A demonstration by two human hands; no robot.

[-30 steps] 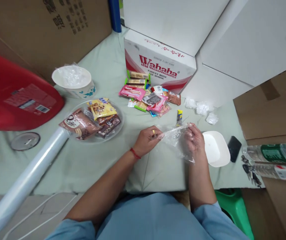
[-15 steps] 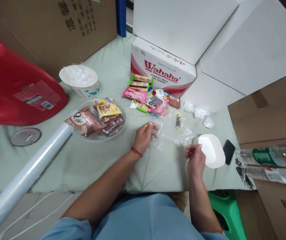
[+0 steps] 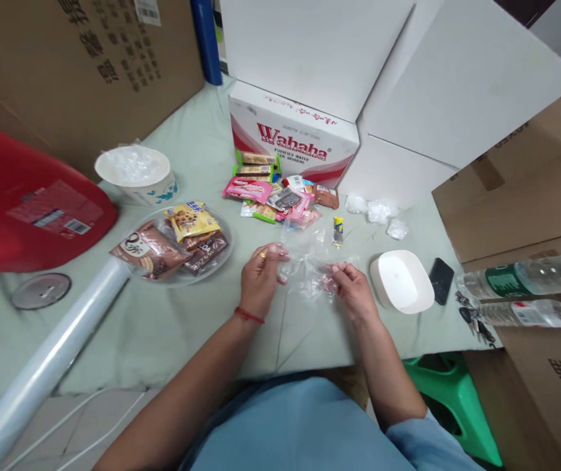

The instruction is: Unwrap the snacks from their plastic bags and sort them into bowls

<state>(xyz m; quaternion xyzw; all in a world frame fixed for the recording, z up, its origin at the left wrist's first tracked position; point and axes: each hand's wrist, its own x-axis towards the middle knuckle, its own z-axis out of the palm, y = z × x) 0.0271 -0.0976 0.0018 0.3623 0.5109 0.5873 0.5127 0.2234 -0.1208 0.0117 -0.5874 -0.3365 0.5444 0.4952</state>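
Note:
Between my two hands is a crumpled sheet of clear plastic film (image 3: 308,265). My left hand (image 3: 263,275) pinches its left side, a ring and a red cord bracelet showing on that arm. At the right side, the fingertips of my right hand (image 3: 354,288) are closed on the film. Just beyond lies a small yellow and dark wrapped snack (image 3: 338,231). A heap of packaged snacks, with a pink packet (image 3: 247,190) on it, lies behind the film. Right of my right hand stands a white plastic bowl (image 3: 403,281) with nothing visible inside.
On the left, a clear plate (image 3: 228,252) holds snack packets, near a paper tub (image 3: 157,191) of plastic, a film roll (image 3: 50,360) and a red jug (image 3: 30,203). A Wahaha box (image 3: 293,140) stands behind; a phone (image 3: 441,281), keys and bottles (image 3: 545,275) lie right.
My right hand has moved left from beside the white bowl to the plastic film and closed on it. The film is now gathered up between both hands. The camera view has shifted somewhat.

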